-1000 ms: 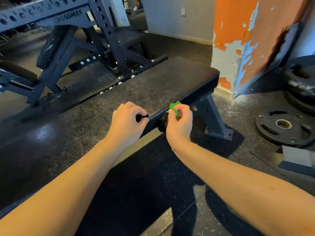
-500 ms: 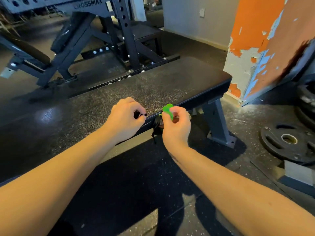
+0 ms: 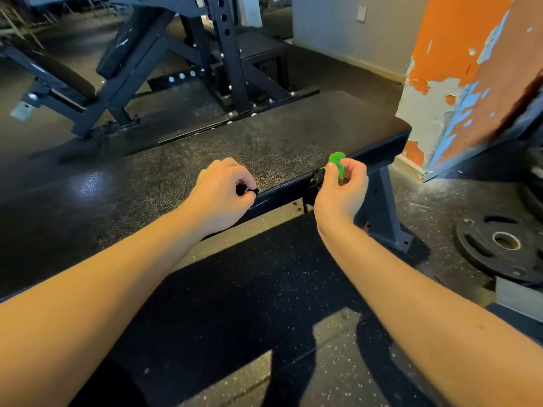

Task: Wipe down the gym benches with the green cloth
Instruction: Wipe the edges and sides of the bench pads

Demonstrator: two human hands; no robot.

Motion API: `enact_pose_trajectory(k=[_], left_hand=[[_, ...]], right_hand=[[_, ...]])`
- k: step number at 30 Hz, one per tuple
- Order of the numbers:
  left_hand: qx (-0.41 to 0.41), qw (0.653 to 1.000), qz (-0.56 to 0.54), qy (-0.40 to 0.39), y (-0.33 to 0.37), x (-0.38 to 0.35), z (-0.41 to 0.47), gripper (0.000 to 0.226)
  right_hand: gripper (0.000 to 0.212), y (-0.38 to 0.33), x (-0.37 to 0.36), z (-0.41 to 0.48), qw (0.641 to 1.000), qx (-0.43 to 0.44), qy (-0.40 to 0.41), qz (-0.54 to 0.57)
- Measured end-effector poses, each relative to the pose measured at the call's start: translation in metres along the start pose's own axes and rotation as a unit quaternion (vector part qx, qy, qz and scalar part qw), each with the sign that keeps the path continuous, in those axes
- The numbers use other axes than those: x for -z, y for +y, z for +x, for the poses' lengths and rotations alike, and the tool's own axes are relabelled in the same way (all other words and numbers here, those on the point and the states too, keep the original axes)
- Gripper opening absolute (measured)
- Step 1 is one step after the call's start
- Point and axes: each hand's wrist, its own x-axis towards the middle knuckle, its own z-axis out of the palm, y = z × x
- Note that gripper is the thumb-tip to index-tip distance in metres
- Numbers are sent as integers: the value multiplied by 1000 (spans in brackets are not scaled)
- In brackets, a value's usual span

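Speckled rubber floor (image 3: 264,289) lies underfoot. At the near edge of the flat bench (image 3: 264,142), its black pad pebbled, the left hand (image 3: 219,195) curls tight, round what I cannot tell. The right hand (image 3: 340,195) pinches the fuzzy green cloth (image 3: 338,163), bunched. Beyond sit a round iron weight plate (image 3: 482,251), a peeling orange pillar (image 3: 470,83) and a steel rack (image 3: 229,54).

A dark rubber floor (image 3: 440,207), flecked with white, is spread across the room and is lit in pale patches. At the right an orange pillar (image 3: 470,69) with peeling paint is set before a grey wall (image 3: 338,33) on which a switch plate (image 3: 362,9) is fixed. A black steel rack (image 3: 232,54) is stood at the back, and a weight plate (image 3: 476,254) is laid flat near the pillar.
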Motion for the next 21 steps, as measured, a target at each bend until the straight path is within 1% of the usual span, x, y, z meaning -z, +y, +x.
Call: enact_pose_trajectory(k=[3, 5, 6, 9, 13, 15, 17, 19, 21], left_hand=[[7, 1000, -1, -5, -6, 5, -3, 8], [-2, 1000, -1, 0, -8, 5, -5, 6], [-6, 1000, -1, 0, -8, 6, -6, 5], [-14, 1000, -2, -4, -12, 8, -9, 6], [-25, 1000, 9, -10, -21, 11, -15, 4], [-25, 1000, 10, -6, -27, 12, -17, 3], [-25, 1000, 10, -4, -30, 12, -20, 3], [-23, 1000, 13, -1, -30, 12, -21, 4], [-21, 1000, 21, 5, -28, 11, -21, 3]], right_hand=[[10, 9, -12, -51, 994, 27, -103, 3], [11, 14, -19, -79, 985, 16, -172, 8], [12, 14, -20, -85, 982, 5, -186, 12], [9, 9, -13, -69, 984, -15, -177, 26], [7, 7, -4, -28, 995, -30, -73, 57], [5, 3, -5, -33, 997, -34, -56, 52], [6, 4, -11, -52, 995, -39, -83, 41], [6, 9, -18, -82, 989, -36, -144, 24], [7, 11, -23, -105, 978, -54, -202, 20]])
